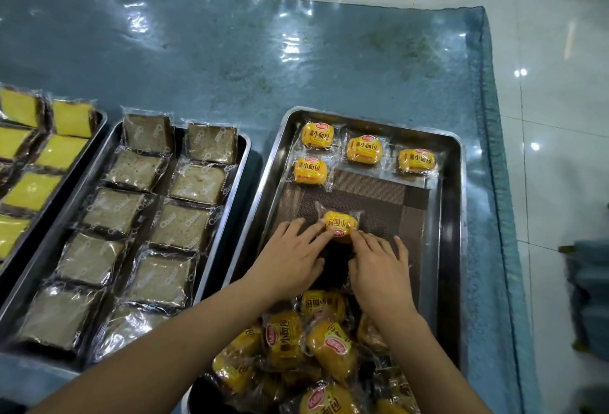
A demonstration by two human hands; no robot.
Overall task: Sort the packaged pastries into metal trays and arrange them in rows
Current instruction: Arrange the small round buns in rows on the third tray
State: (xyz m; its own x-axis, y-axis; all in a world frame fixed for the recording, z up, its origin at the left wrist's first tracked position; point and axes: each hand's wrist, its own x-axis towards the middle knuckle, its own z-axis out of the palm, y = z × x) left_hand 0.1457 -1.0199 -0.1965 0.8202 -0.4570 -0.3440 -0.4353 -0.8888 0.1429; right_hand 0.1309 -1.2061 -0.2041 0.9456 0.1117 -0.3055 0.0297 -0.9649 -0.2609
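Your small yellow bun packet (pixel 340 225) sits on the brown woven mat (pixel 379 196) in the middle of the right-hand metal tray (pixel 449 216), its label upside down to you. Your left hand (pixel 290 262) and right hand (pixel 379 268) both meet it with nearly straight fingers, touching its near edge from either side; neither looks curled round it.

4 placed buns (pixel 364 149) lie toward the top of that tray: 3 in the far row, 1 starting the next at the left. The loose pile of bun packets (pixel 309 344) fills the tray's lower end, under your wrists.

The risk, as I judge it: pushed this way, the slick wrapper may skid or spin on the mat, leaving the label reversed against the row. Your forearms could also drag pile packets forward.

At centre left, a tray of brown cake slices (pixel 158 216) looks nearly full; yellow cake slices (pixel 59 153) sit at far left, all on the blue plastic-covered desk (pixel 230 51).
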